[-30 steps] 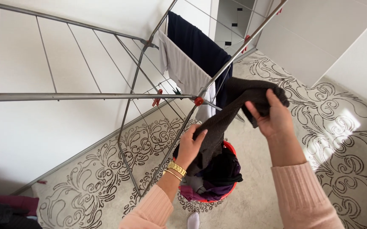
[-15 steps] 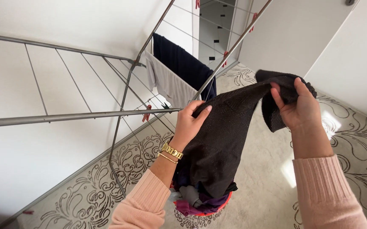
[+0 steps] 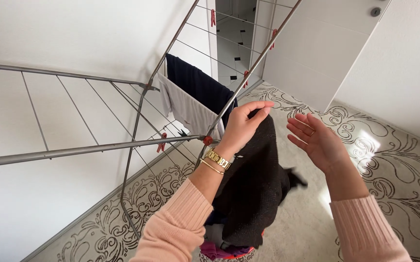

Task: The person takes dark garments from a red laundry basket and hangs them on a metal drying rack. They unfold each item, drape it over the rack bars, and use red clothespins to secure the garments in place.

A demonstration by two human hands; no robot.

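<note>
My left hand (image 3: 243, 127) is raised and pinches the top edge of a dark knitted garment (image 3: 257, 184), which hangs straight down over a red laundry basket (image 3: 229, 251) of mixed clothes. My right hand (image 3: 318, 140) hovers open just right of the garment, palm turned toward it, fingers spread and holding nothing. A gold watch and bracelet sit on my left wrist. Both hands are beside the metal drying rack (image 3: 137, 145).
A dark blue cloth (image 3: 198, 87) and a pale grey cloth (image 3: 185, 107) hang on the rack's lines. Red pegs (image 3: 162, 143) are clipped to the rack. A white wall runs along the left, a white door (image 3: 316, 48) stands behind. Patterned floor (image 3: 389, 160) spreads to the right.
My right hand let go of the garment's end, which dropped to hang down. My left hand lifted the garment higher, toward the rack.
</note>
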